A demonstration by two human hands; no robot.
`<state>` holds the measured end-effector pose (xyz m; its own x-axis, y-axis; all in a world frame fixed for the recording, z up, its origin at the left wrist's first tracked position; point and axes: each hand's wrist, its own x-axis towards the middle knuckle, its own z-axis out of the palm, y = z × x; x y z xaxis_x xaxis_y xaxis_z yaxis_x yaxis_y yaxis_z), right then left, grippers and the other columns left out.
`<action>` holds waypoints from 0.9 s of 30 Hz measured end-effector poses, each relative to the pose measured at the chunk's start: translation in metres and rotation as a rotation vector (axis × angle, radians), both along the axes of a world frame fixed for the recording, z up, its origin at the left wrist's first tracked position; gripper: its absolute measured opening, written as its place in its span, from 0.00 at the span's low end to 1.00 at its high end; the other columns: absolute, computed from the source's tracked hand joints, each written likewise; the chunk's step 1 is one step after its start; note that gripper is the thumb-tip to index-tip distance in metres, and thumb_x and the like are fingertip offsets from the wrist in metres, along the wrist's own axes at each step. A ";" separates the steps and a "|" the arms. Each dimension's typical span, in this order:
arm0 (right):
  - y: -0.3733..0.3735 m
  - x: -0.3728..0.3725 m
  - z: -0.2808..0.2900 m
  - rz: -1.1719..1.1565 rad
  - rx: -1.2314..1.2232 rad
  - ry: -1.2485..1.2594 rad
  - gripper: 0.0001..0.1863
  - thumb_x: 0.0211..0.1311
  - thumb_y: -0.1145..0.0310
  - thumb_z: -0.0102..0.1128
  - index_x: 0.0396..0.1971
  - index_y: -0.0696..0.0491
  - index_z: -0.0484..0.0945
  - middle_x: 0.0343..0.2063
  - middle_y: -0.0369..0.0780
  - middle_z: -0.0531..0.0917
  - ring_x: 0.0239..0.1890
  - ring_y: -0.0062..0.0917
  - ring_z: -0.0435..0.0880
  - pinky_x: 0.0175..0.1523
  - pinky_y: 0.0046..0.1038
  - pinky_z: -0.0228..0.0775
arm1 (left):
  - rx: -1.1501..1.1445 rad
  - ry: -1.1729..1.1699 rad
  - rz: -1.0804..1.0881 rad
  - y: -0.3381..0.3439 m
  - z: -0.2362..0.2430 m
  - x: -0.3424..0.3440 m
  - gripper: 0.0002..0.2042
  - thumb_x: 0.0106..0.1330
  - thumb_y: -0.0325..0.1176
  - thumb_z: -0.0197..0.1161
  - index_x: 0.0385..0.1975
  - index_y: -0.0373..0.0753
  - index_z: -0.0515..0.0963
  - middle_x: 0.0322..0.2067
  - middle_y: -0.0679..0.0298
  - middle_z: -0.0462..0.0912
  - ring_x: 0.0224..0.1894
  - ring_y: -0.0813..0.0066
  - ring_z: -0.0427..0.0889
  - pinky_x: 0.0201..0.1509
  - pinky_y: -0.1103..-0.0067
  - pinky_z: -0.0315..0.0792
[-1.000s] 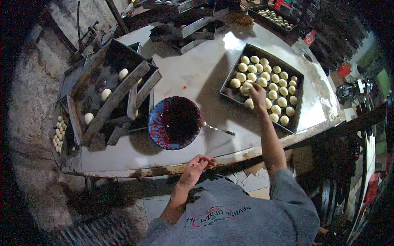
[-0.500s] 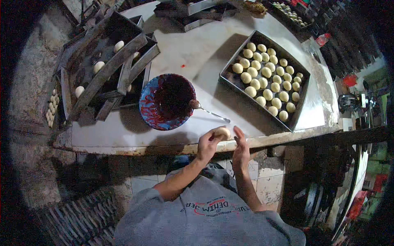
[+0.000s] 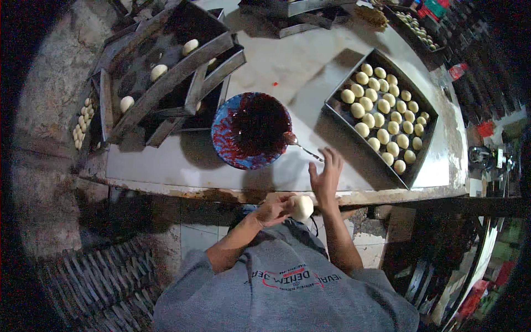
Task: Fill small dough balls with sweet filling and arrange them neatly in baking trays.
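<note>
My left hand (image 3: 273, 212) holds a pale dough ball (image 3: 302, 208) at its fingertips, just off the table's front edge. With fingers spread, my right hand (image 3: 326, 178) reaches up close to the handle of a metal spoon (image 3: 307, 151). Whether a fingertip touches the handle, I cannot tell. The spoon's bowl, smeared dark red-brown, rests on the rim of a blue bowl (image 3: 220, 128). Inside that bowl is a dark, sticky filling (image 3: 260, 124) that also streaks its walls. To the right, a dark metal tray (image 3: 423, 157) carries several rows of round dough balls (image 3: 393, 127).
Stacked metal trays (image 3: 191, 74) stand tilted at the left, the top one with a few dough balls (image 3: 159, 72). More trays (image 3: 282, 11) lie at the far edge. Another tray of dough balls (image 3: 417, 30) sits far right. The pale tabletop (image 3: 166, 171) has a worn front edge.
My left hand has drawn the dough ball back toward my body. My right hand has moved away from it, up toward the spoon, fingers spreading. The whole view has shifted slightly.
</note>
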<state>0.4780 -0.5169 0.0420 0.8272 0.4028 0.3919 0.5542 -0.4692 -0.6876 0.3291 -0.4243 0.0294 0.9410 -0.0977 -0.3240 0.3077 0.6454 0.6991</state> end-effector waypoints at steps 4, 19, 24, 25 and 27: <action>0.012 0.030 -0.032 0.080 -0.108 -0.144 0.09 0.45 0.76 0.58 0.30 0.53 0.75 0.31 0.41 0.76 0.40 0.36 0.73 0.45 0.33 0.64 | -0.431 -0.015 0.392 0.013 0.010 -0.026 0.21 0.53 0.43 0.63 0.41 0.35 0.71 0.36 0.66 0.75 0.40 0.77 0.73 0.44 0.79 0.67; 0.140 -0.038 0.035 0.383 -0.857 0.020 0.05 0.45 0.74 0.50 0.23 0.54 0.75 0.24 0.43 0.75 0.27 0.39 0.77 0.30 0.37 0.69 | -0.014 -0.007 0.125 0.154 -0.007 -0.093 0.13 0.57 0.30 0.59 0.40 0.33 0.71 0.34 0.67 0.76 0.39 0.83 0.73 0.43 0.83 0.69; 0.142 -0.048 0.078 0.401 -0.966 0.111 0.08 0.49 0.71 0.54 0.28 0.55 0.79 0.24 0.44 0.78 0.25 0.35 0.79 0.30 0.32 0.71 | 0.124 0.004 0.070 0.190 -0.007 -0.098 0.19 0.55 0.31 0.61 0.46 0.33 0.68 0.36 0.66 0.76 0.36 0.82 0.73 0.41 0.85 0.69; 0.139 -0.046 0.084 0.391 -0.976 0.108 0.08 0.49 0.71 0.54 0.28 0.55 0.79 0.24 0.44 0.78 0.25 0.35 0.79 0.30 0.32 0.71 | 0.129 -0.044 0.152 0.191 -0.008 -0.097 0.18 0.56 0.32 0.60 0.46 0.33 0.68 0.35 0.66 0.76 0.34 0.83 0.73 0.39 0.86 0.68; 0.133 -0.041 0.101 0.370 -0.693 0.461 0.09 0.50 0.69 0.57 0.32 0.54 0.80 0.24 0.44 0.80 0.23 0.25 0.78 0.29 0.27 0.70 | -0.163 -0.006 0.177 0.194 -0.010 -0.094 0.16 0.59 0.35 0.58 0.43 0.35 0.69 0.32 0.69 0.76 0.30 0.87 0.71 0.33 0.89 0.66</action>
